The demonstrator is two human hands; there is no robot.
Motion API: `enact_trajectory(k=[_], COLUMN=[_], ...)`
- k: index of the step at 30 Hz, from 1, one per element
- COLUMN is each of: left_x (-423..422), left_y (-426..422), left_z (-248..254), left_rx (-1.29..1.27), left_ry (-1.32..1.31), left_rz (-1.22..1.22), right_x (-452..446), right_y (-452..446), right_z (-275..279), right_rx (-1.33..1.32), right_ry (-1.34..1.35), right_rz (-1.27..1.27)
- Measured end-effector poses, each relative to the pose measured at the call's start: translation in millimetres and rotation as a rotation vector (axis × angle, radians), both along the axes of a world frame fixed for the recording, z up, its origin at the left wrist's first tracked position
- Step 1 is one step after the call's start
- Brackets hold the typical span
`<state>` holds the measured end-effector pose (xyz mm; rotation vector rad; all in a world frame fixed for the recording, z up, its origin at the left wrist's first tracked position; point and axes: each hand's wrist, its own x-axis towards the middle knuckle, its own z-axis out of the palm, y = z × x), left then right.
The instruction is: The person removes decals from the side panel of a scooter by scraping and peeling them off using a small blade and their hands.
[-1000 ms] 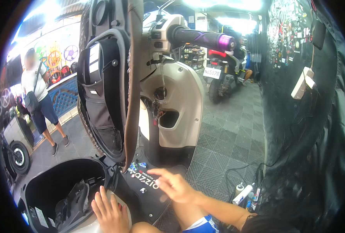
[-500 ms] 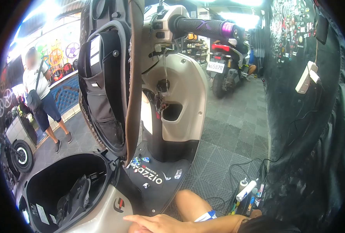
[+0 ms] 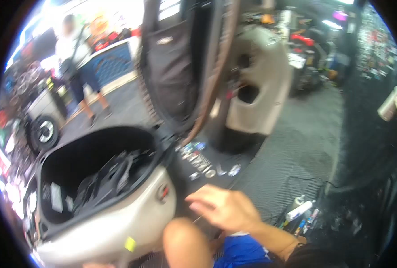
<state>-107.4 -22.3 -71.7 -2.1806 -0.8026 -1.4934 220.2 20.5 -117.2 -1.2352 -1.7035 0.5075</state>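
In the upper left I see a person (image 3: 83, 75) standing beside a blue lattice panel (image 3: 114, 65), with a wheel (image 3: 45, 132) lower down. Towards the upper right I have a motorcycle (image 3: 314, 71); far right, a power strip (image 3: 391, 104); lower right, bottles (image 3: 299, 211).

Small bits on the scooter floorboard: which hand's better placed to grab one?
Right, probably. The right hand is raised close to the floorboard and its small pieces; the left hand barely shows at the bottom edge, farther off.

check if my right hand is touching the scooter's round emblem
Apart: the head view shows a clear gap between the right hand and the emblem.
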Motion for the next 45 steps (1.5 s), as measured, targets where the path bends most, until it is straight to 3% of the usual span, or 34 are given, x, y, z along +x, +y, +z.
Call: enact_trajectory(k=[3, 7, 11, 18, 20, 23, 33, 45], left_x=[-73, -91, -106, -118, -161, -92, -94, -98], left_y=[-5, 37, 72, 77, 76, 91, 72, 71], left_z=[2, 34, 49, 37, 9, 43, 50, 46], left_rx=[0.001, -0.079, -0.197, -0.246, -0.233, -0.086, -0.027, 0.020], left_ry=[-0.056, -0.379, -0.396, -0.489, -0.462, -0.604, -0.510, -0.481], left_rz=[0.444, 0.261, 0.266, 0.320, 0.397, 0.156, 0.212, 0.203], right_x=[1, -10, -35, -62, -59, -60, -62, -66], right_y=[28, 53, 70, 88, 89, 80, 83, 93], right_z=[-46, -64, -65, -69, -65, -60, -37, -37], right_rx=[0.020, 0.094, 0.235, 0.534, 0.609, 0.558, 0.599, 0.737], right_ry=[0.102, 0.204, 0.229, 0.027, -0.125, -0.253, -0.522, -0.475], right_rz=[0.054, 0.091, -0.039, -0.176, -0.215, -0.227, -0.287, -0.301])
